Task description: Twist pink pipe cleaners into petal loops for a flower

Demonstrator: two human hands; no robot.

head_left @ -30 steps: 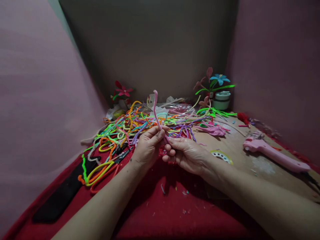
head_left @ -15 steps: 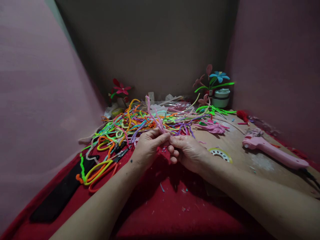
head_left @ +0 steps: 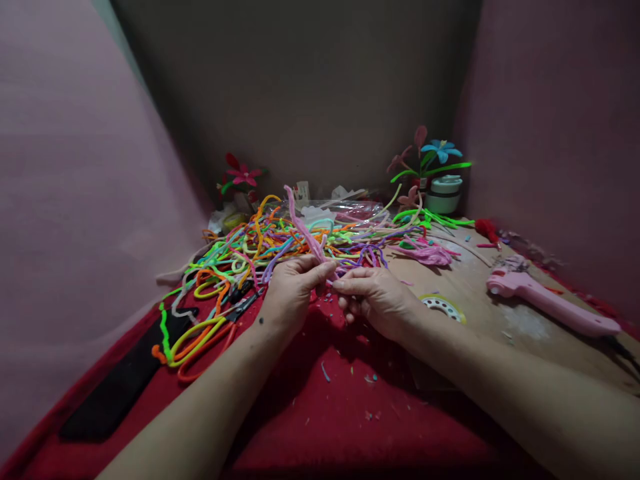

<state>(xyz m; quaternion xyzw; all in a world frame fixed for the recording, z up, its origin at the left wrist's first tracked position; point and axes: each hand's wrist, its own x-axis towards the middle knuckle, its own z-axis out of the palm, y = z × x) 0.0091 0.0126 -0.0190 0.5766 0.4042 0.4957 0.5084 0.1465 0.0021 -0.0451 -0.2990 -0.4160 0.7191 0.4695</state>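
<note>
Pink pipe cleaners (head_left: 302, 228) rise up and to the left from between my two hands, over the middle of the table. My left hand (head_left: 296, 285) is closed, its thumb and forefinger pinching the pink stems near their lower end. Just to the right, my right hand (head_left: 371, 293) pinches the lower tip of the same pink stems between thumb and forefinger, its other fingers curled. Behind both hands lies a tangled heap of pipe cleaners (head_left: 241, 261) in orange, green, yellow, purple and other colours.
Scissors (head_left: 210, 343) with orange handles and a black cloth-like strip (head_left: 120, 380) lie left on the red cloth (head_left: 320, 427). Rightward, a cardboard sheet (head_left: 470, 280) bears a tape roll (head_left: 443, 310), pink stems (head_left: 425, 253) and a pink corded tool (head_left: 550, 300). Pipe-cleaner flowers (head_left: 440, 152) stand behind.
My fingertips have drawn slightly apart, the right hand shifting a little to the right. The pink stems now lean further left, and their upper ends sit closer together.
</note>
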